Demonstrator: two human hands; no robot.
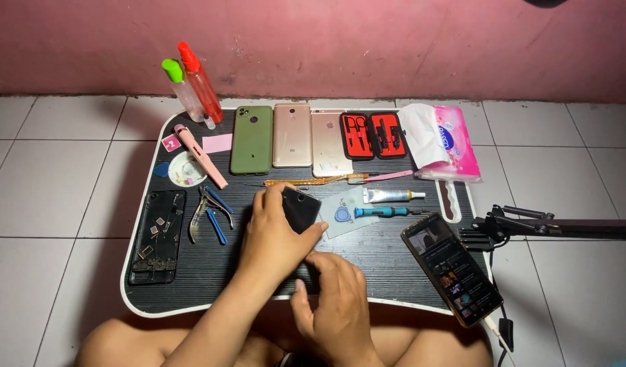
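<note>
My left hand (275, 238) grips a dark phone (302, 207) and tilts it up over the middle of a black lap table (190, 272). My right hand (336, 302) sits just below it with fingers curled toward the phone's lower edge; whether it holds anything I cannot tell. Next to the phone lie a pale card with a blue pick (343, 214) and a teal screwdriver (384, 212).
An opened phone body (156, 236) and pliers (211, 211) lie at the left. Three phones (292, 136), a red tool kit (374, 136), a tissue pack (449, 143) and two spray bottles (194, 88) line the back. A lit phone (452, 268) on a stand arm is at the right.
</note>
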